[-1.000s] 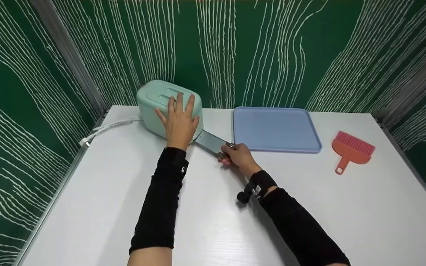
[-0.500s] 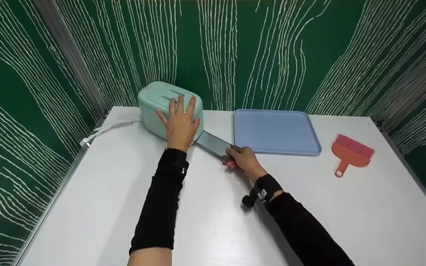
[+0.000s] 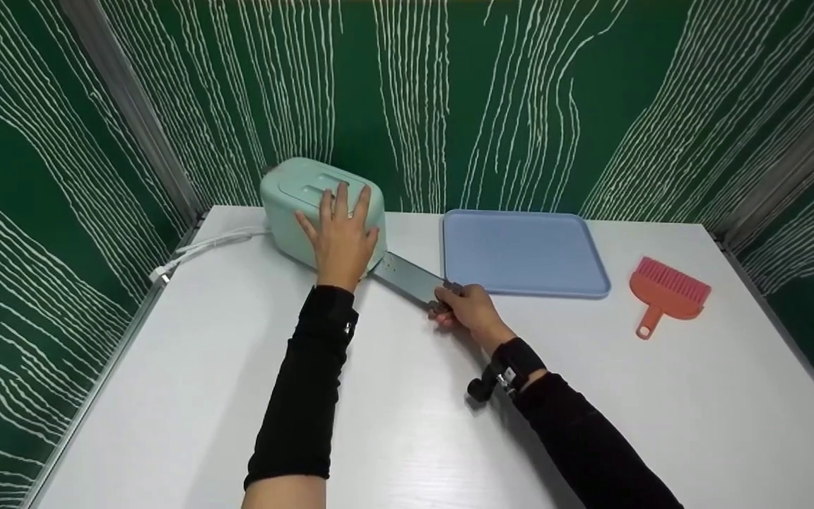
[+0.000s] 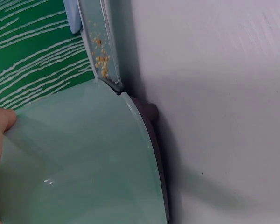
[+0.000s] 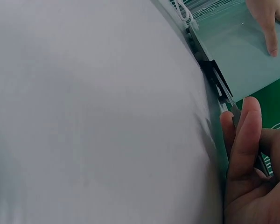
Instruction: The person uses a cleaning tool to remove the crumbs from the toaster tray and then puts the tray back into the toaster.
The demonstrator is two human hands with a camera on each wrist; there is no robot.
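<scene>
A mint-green toaster (image 3: pixel 294 219) stands at the back left of the table. My left hand (image 3: pixel 342 244) rests on its near side and top with fingers spread and fairly straight. From the toaster's right end a flat metal crumb tray (image 3: pixel 410 278) sticks out, its inner part still inside. My right hand (image 3: pixel 469 307) pinches the tray's outer end, thumb on top and fingers below. In the left wrist view, yellowish crumbs (image 4: pixel 102 60) lie on the crumb tray (image 4: pixel 113 44) close to the toaster (image 4: pixel 79 149). The right wrist view shows the right hand (image 5: pixel 252 168) at the tray's edge.
A blue tray (image 3: pixel 526 253) lies at the back middle, just beyond my right hand. Farther right is an orange-red brush (image 3: pixel 668 293) with pink bristles. The toaster's white cord (image 3: pixel 213 244) trails left to the table edge. A green patterned wall (image 3: pixel 407 106) rises behind.
The crumb tray has slid a little farther out of the toaster, with my right hand moving right and toward me. Crumbs now show near its inner end. My left hand stays on the toaster.
</scene>
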